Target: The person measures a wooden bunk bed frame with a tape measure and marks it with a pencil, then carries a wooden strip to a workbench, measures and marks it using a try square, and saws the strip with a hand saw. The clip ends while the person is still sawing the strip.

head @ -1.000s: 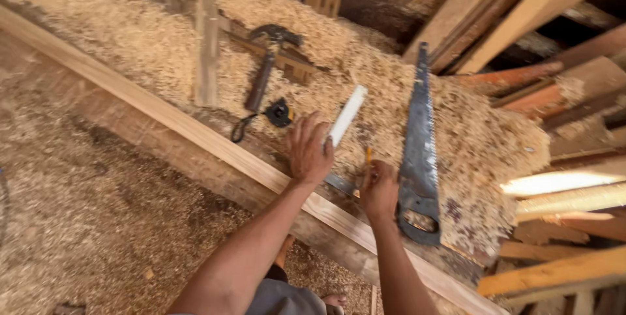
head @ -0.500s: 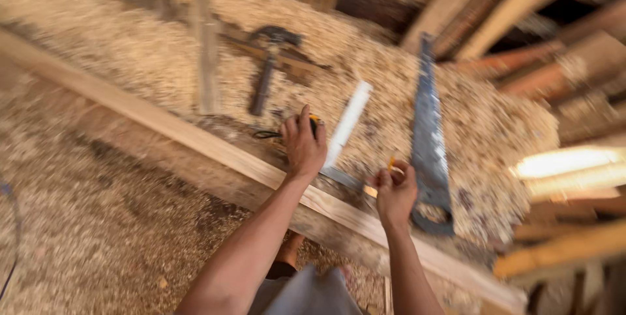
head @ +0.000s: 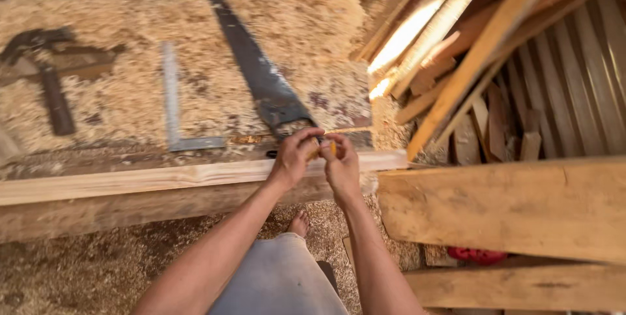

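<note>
On the far left of the sawdust-covered bench lies a dark claw hammer with a wooden handle (head: pixel 49 87), then a grey steel try square (head: pixel 173 103) and a long rusty handsaw (head: pixel 257 70), all flat and within reach. Below them runs a pale planed wooden batten (head: pixel 130 181). Over its right end the left hand (head: pixel 293 158) and right hand (head: pixel 340 166) meet, both pinching a small yellow pencil-like object (head: pixel 324 150), mostly hidden. Stacked rough planks (head: pixel 508 207) crowd the right.
</note>
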